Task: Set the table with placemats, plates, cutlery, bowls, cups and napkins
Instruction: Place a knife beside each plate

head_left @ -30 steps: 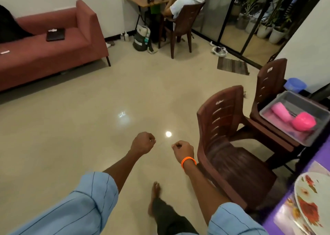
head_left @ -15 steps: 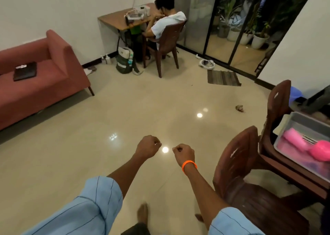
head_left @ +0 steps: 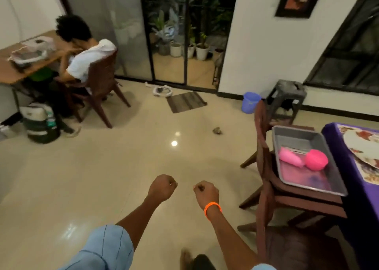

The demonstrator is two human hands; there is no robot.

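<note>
Two fists are out in front of me over the floor (head_left: pixel 102 177), both clenched on nothing. My left hand (head_left: pixel 162 188) is balled tight with the knuckles up, and my right hand (head_left: pixel 205 192) is balled just beside it, an orange band (head_left: pixel 212 206) round its wrist. They do not touch. My light blue sleeves (head_left: pixel 108 247) are rolled above the elbows.

The things for the table are off to my right. A metal tray (head_left: pixel 320 179) rests on the seat of a stack of dark brown chairs (head_left: pixel 264 167), and in it lie a pink cup (head_left: pixel 290 157) on its side and a pink bowl (head_left: pixel 316 159) turned over, touching each other near the tray's middle. Just past the tray's right rim stands the surface (head_left: pixel 336 146) under a purple cloth. At its near left edge a patterned placemat (head_left: pixel 367 173) carries a flowered plate (head_left: pixel 361 144), both cut off by the picture's right side. Another brown chair (head_left: pixel 297 247) stands nearer me, at the lower right.

Beyond the stack are a blue bin (head_left: pixel 250 102) and a grey stool (head_left: pixel 287 91) by the wall. Across the room a person (head_left: pixel 86 58) in a white shirt sits at a wooden desk (head_left: pixel 12 71), a bag (head_left: pixel 41 122) on the floor beside the seat. A doormat (head_left: pixel 185 101) lies before the glass doors (head_left: pixel 168 34).
</note>
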